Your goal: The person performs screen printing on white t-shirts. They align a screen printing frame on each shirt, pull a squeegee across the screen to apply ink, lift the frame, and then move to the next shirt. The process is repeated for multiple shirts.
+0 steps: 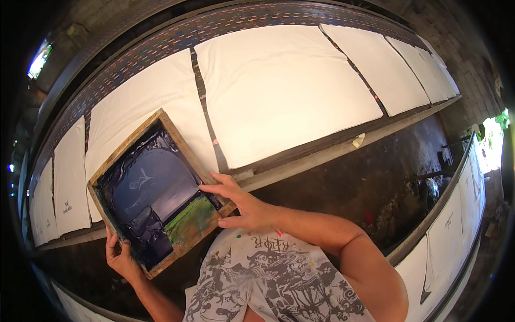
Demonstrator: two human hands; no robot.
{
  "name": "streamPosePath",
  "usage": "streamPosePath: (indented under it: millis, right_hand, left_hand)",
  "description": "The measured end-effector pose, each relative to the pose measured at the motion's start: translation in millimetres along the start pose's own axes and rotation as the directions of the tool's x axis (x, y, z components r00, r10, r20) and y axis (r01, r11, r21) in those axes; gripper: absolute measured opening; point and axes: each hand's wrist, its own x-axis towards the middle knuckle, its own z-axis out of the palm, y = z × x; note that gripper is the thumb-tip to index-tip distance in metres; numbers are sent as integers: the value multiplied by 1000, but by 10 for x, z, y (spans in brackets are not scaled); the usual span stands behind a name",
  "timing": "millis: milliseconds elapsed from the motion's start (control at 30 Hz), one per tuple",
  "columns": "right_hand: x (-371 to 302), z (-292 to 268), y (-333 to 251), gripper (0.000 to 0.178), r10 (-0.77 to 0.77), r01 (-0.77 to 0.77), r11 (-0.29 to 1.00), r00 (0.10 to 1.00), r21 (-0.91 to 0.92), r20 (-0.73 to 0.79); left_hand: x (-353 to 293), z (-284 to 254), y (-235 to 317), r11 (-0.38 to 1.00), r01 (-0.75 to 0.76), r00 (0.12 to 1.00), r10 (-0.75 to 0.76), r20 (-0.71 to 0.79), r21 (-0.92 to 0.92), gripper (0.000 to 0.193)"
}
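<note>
I hold a wood-framed printing screen (185,140), tilted over the near edge of a long table. Dark blue ink coats its inside edges, and a pale outline design shows on its bluish mesh (166,170). My left hand (122,257) is closed on the lower left side of the frame. At the lower right, my right hand (244,205) grips the frame with thumb and fingers spread along it. A green-stained patch (190,222) lies in the near corner. Beside it sits a dark, ink-covered lump (146,225) whose kind I cannot make out.
White cloth panels (284,86) lie in a row along the table (252,16). A panel at the far left (71,188) bears a small dark print. Its wooden edge (322,155) carries a pale scrap (358,140). More white cloths (448,231) lie on another table behind, at the right.
</note>
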Motion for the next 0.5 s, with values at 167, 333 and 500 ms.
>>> streamPosePath:
  millis: [167,333,500]
  right_hand:
    - [-53,-229,-110,95,82,-83,994,996,74,19]
    - [-193,-417,-291,92,124,-124,992,985,12,-117]
    - [-533,-1141,67,88,107,-132,990,930,-50,-351]
  left_hand:
    - [66,170,155,1000,6,1000,-7,26,10,45]
    - [388,651,301,993,58,992,-70,109,106,41]
    - [366,2063,-38,999,-9,967,17,254,-34,37]
